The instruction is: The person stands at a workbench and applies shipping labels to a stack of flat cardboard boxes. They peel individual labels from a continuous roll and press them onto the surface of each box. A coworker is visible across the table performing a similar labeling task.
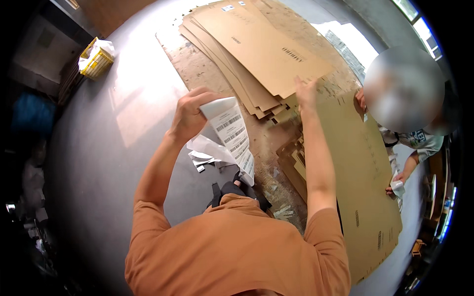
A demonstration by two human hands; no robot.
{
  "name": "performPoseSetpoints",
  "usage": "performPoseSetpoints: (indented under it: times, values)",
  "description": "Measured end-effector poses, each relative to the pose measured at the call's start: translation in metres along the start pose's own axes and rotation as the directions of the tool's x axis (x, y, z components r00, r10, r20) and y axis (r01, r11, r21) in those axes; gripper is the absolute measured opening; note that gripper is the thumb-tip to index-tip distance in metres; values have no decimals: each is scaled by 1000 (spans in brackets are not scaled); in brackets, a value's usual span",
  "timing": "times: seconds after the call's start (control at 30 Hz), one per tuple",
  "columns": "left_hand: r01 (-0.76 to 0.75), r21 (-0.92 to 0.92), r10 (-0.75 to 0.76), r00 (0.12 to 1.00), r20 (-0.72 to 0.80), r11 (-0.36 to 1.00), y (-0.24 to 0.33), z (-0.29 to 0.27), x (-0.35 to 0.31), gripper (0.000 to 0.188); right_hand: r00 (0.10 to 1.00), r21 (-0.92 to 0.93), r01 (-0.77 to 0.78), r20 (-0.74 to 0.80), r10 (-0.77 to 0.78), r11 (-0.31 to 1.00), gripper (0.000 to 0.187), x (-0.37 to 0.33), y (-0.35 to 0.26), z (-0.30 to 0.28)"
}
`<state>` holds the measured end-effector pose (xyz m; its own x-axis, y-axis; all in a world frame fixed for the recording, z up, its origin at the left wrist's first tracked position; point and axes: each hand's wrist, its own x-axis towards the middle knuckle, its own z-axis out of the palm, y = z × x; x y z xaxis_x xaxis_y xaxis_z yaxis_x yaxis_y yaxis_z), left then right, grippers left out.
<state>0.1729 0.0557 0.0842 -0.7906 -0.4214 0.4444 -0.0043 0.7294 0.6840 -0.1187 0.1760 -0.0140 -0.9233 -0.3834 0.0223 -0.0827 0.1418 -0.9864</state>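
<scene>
My left hand is closed on the top end of a long white strip of barcode labels, which hangs down and curls back near my body. On the right, my right hand is at the near edge of the top flat cardboard sheet of a fanned stack. Its index finger reaches out over the board and the fingers look apart; nothing shows in them, though the hand is slightly blurred. Another large flat cardboard sheet lies under and beside my right forearm.
A worn wooden table bears the cardboard. At the right edge a co-worker has one hand by the near cardboard and a white strip in the other. A yellow basket with white material stands on the grey floor at far left.
</scene>
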Motion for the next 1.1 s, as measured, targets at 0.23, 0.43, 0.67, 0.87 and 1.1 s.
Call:
performPoseSetpoints:
  times: [0.23,0.43,0.67,0.87,1.1]
  values:
    - [53,-187,-17,982,190,981,27,73,42,18,842,350,139,451,-297,926,52,-149,-77,-62]
    - [-241,-323,272,961,54,915,85,145,63,28,959,329,32,254,-121,944,34,-172,-81,-138]
    - [45,-470,203,862,464,881,96,201,53,13,977,44,197,70,-200,979,22,-180,-73,-189]
    - [71,-253,69,860,506,965,109,231,66,14,885,-303,397,-124,-449,866,11,-164,-53,-203]
    - [-63,-51,81,846,527,997,75,272,79,23,960,-37,-61,-275,49,997,10,-123,-40,-256]
